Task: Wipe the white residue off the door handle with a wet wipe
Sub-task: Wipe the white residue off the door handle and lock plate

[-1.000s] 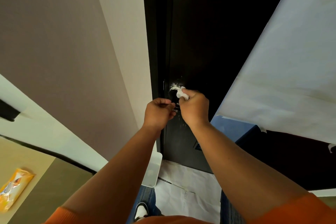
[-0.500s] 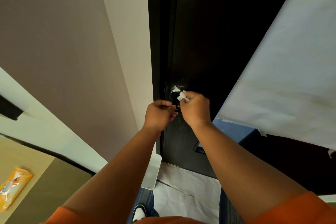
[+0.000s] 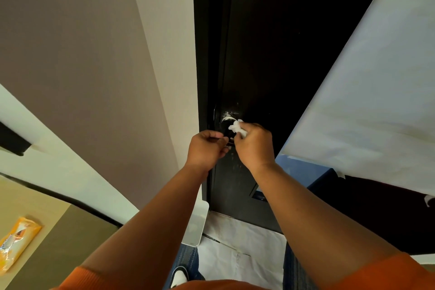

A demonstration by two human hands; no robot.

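Observation:
A dark door [image 3: 266,54] stands ahead, with a dark door handle [image 3: 226,127] near its left edge. White residue [image 3: 227,116] smears the top of the handle and the door just above it. My right hand [image 3: 255,146] pinches a crumpled white wet wipe [image 3: 237,127] and holds it against the handle. My left hand [image 3: 207,148] is curled around the handle's lower left part; the handle is mostly hidden behind both hands.
A beige wall [image 3: 94,66] runs along the left. White paper sheeting [image 3: 364,113] hangs at the right over blue and dark surfaces. An orange wet-wipe packet [image 3: 16,242] lies on a ledge at lower left. White paper covers the floor [image 3: 240,252] by my shoe [image 3: 180,276].
My right hand with the wipe has shifted slightly on the handle. The white residue patch looks a little smaller. My left hand stays in place.

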